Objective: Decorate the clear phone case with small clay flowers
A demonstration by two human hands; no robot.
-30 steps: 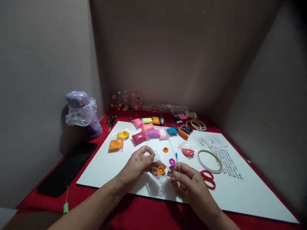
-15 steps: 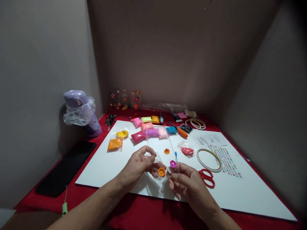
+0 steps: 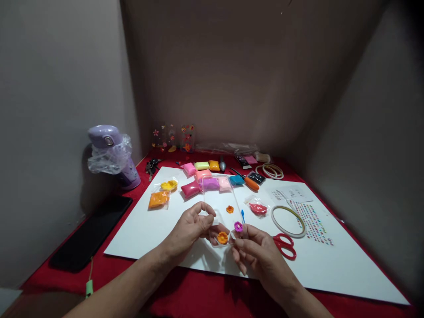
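A clear phone case (image 3: 217, 198) is held up between both hands over the white board. My left hand (image 3: 192, 225) grips its left edge, with a small whitish piece by the fingertips. My right hand (image 3: 261, 249) pinches the lower right edge, where another thin whitish strip shows. On the case are a large orange flower (image 3: 222, 238) near the bottom, a purple flower (image 3: 238, 226) beside my right fingertips and a smaller orange flower (image 3: 229, 209) higher up.
Several coloured clay packets (image 3: 191, 189) lie behind the case. Red scissors (image 3: 285, 246), a tape roll (image 3: 289, 221) and a gem sheet (image 3: 313, 223) lie right. A black phone (image 3: 92, 232) and a purple bottle (image 3: 127, 174) stand left, on the red cloth (image 3: 195, 291).
The case and its flowers have shifted very slightly left. My right hand's lower fingers have moved a little left and up; both hands keep their hold.
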